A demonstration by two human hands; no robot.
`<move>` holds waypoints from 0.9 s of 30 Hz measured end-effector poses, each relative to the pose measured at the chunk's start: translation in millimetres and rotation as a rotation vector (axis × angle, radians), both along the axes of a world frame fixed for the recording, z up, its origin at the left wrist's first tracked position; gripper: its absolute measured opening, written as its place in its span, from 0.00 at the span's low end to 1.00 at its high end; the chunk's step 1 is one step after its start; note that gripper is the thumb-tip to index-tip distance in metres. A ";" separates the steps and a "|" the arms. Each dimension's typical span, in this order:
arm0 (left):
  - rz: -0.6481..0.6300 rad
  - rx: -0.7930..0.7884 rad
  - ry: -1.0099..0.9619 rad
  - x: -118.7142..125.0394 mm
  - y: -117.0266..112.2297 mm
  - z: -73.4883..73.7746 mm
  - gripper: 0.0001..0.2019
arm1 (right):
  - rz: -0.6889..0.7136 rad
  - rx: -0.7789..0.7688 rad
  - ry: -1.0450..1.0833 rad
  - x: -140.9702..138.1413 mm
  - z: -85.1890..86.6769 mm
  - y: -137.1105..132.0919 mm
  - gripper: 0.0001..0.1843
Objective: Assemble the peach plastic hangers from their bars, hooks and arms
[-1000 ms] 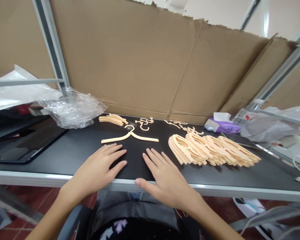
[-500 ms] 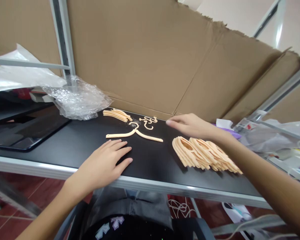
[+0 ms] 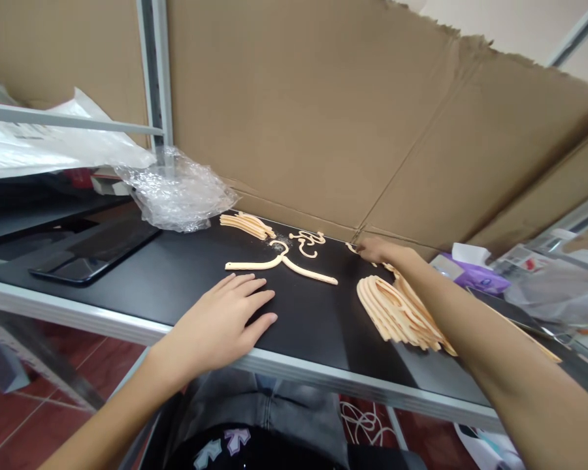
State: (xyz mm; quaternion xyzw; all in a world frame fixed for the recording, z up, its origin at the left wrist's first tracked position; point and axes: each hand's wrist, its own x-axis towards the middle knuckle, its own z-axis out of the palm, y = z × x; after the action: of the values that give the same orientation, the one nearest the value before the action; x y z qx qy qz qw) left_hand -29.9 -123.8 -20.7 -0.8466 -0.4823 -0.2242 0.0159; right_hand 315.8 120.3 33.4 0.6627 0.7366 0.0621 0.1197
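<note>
My left hand (image 3: 230, 316) lies flat with its fingers apart on the black tabletop, by the front edge and holding nothing. Just beyond it is a cream clothes hanger (image 3: 259, 264), its two arms spread and its hook pointing away. My right hand (image 3: 376, 249) reaches to the back, fingers closed on a cream hanger; a curved bit pokes out at the fingertips, and the rest is largely behind the hand and forearm. Under that forearm sits a stack of folded hangers (image 3: 396, 307), partly covered. Several loose hooks (image 3: 308, 241) lie beside a bundle of cream hanger arms (image 3: 247, 225).
Crumpled clear plastic (image 3: 181, 192) and a dark glossy panel (image 3: 98, 245) are on the left. A cardboard sheet (image 3: 294, 117) stands along the back. On the right is a purple tissue pack (image 3: 480, 274). A metal rail (image 3: 323, 372) edges the table.
My right hand has gone from hovering with extended fingers to closing on a hanger at the back, near the cardboard. The view has shifted left; my left hand stays on the table.
</note>
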 end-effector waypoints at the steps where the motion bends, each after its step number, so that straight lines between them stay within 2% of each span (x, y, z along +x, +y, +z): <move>1: -0.001 0.000 0.000 -0.2 0.0 -0.2 0.22 | -0.016 -0.015 0.000 0.1 0.4 1.7 0.18; 7: -0.001 -0.002 -0.013 -0.2 -0.1 -0.2 0.21 | -0.019 -0.047 -0.009 -5.5 0.3 0.6 0.24; 13: -0.004 -0.010 -0.013 0.4 -1.0 1.8 0.21 | -0.024 -0.021 -0.028 -11.6 -2.5 -12.1 0.18; 16: 0.003 -0.024 -0.007 0.9 -1.1 1.9 0.22 | -0.028 0.019 -0.041 -14.5 5.7 -23.0 0.18; 19: 0.003 -0.018 -0.020 -0.1 -0.9 0.4 0.21 | 0.029 0.155 0.039 -18.2 22.8 -37.7 0.20; 23: -0.018 0.017 -0.015 -2.5 0.4 4.4 0.19 | 0.215 0.521 0.625 -31.0 47.5 -63.5 0.16; 25: -0.038 0.028 0.024 0.3 4.0 13.7 0.17 | 0.299 0.536 0.993 -44.2 54.2 -79.7 0.12; 27: -0.071 0.023 0.105 9.1 13.1 27.2 0.14 | 0.352 0.442 1.332 -62.1 55.4 -98.0 0.08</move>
State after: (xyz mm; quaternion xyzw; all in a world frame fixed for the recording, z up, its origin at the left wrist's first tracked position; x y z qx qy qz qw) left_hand -20.8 -110.6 6.4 -0.8736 -0.4479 -0.1855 0.0431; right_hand 253.7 22.3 88.8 0.4401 0.7193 -0.1893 -0.5031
